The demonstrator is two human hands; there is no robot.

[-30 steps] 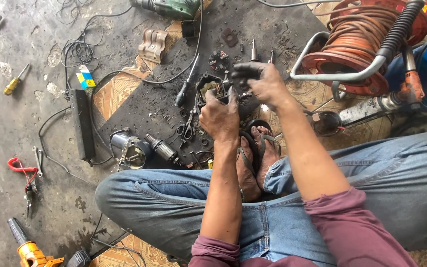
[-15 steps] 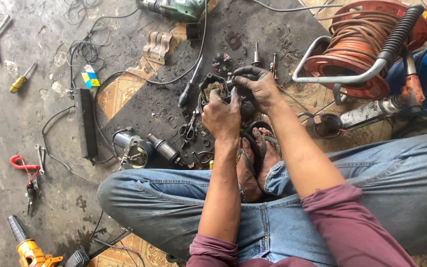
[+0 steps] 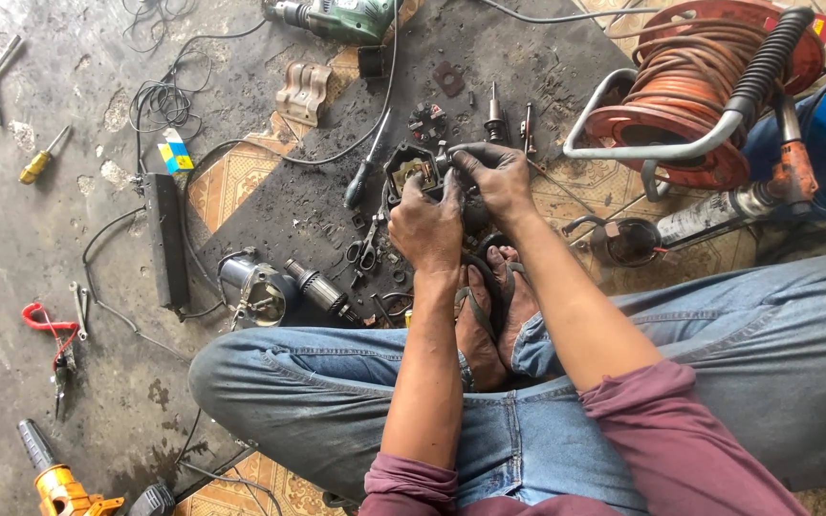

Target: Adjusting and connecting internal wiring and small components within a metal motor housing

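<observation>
Dark greasy motor housing [image 3: 411, 172], open-faced, brass inside, gripped by both hands

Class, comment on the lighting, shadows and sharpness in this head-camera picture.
Head view: soft, even daylight, no glare; faint shadows under the left hand and right hand; dark housing they grip stays fairly sharp; orange cable reel bends slightly near the corner, hinting at wide-angle distortion.

Over to your left, on the grey concrete floor, lies a small flat cardboard packet [image 3: 175, 153] in blue, yellow and white, just above the top end of the long black bar. Far up at your right, a small red and yellow label [image 3: 819, 26] sits on the orange cable reel's rim.
</observation>
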